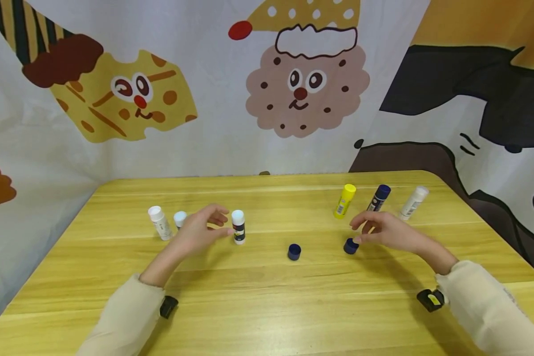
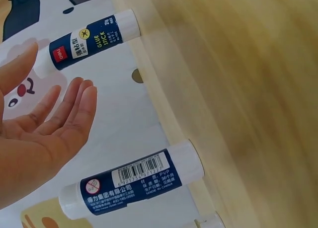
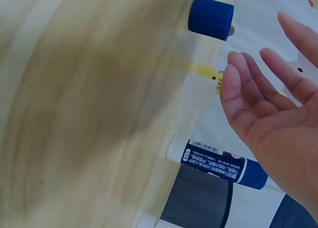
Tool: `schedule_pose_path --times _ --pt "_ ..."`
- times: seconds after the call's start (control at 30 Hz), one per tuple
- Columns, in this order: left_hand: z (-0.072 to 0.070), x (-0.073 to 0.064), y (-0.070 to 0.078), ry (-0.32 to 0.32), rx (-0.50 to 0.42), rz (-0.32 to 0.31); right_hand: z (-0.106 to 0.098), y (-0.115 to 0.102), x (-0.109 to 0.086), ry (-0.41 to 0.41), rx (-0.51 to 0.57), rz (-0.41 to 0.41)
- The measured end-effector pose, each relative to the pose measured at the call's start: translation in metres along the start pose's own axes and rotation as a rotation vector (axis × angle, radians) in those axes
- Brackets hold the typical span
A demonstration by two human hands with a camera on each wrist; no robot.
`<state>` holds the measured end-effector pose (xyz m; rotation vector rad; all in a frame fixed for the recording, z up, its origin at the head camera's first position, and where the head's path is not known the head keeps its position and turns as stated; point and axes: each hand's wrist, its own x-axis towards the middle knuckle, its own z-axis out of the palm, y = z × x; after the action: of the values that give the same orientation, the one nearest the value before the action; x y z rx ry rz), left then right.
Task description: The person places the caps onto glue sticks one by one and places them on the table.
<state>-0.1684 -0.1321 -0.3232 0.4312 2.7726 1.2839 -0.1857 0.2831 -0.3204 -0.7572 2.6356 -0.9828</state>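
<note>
Beige sleeves (image 1: 124, 316) fill the lower left and lower right corners of the head view, nearest the camera, over a pale wooden table (image 1: 267, 311). Left of centre, the person's left hand (image 1: 200, 230) holds nothing; its fingers are gently bent, with a wide gap between them and the thumb. Just off that thumb tip, toward the middle of the frame, a white-capped glue stick (image 1: 239, 227) stands upright, its long axis vertical, and the left hand is much the nearer one to it. Right of centre, the right hand (image 1: 387, 230) is likewise unburdened, fingers loosely curved above a squat navy cap (image 1: 351, 246), which lies below and just left of its fingertips. Whether either thumb tip makes contact is hard to tell from this angle. Between the hands sits a second navy cap (image 1: 294, 252), well apart from both. Behind the right hand, toward the upper right, stand a yellow stick (image 1: 344, 201), a navy-capped stick (image 1: 379, 198) and a white stick (image 1: 414, 202).
</note>
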Motion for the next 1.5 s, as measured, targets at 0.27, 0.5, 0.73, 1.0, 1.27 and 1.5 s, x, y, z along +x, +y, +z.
schedule_pose_path --times 0.27,0.5,0.73,1.0,1.27,1.5 --pt "0.004 0.009 0.0 -0.018 0.001 -0.02 0.007 0.006 -0.002 -0.11 0.109 -0.012" --pt "0.009 0.013 -0.003 -0.041 -0.003 -0.029 0.013 0.017 -0.003 -0.132 0.126 -0.052" --pt "0.009 0.015 -0.002 -0.054 0.005 -0.035 0.016 0.022 -0.002 -0.13 0.112 -0.054" --pt "0.01 0.018 -0.002 -0.076 0.001 -0.035 0.016 0.02 -0.002 -0.118 0.122 -0.068" --pt "0.011 0.019 -0.003 -0.089 -0.004 -0.044 0.017 0.019 -0.001 -0.109 0.097 -0.087" --pt "0.01 0.017 -0.004 -0.084 -0.005 -0.03 0.018 0.018 -0.002 -0.094 0.09 -0.065"
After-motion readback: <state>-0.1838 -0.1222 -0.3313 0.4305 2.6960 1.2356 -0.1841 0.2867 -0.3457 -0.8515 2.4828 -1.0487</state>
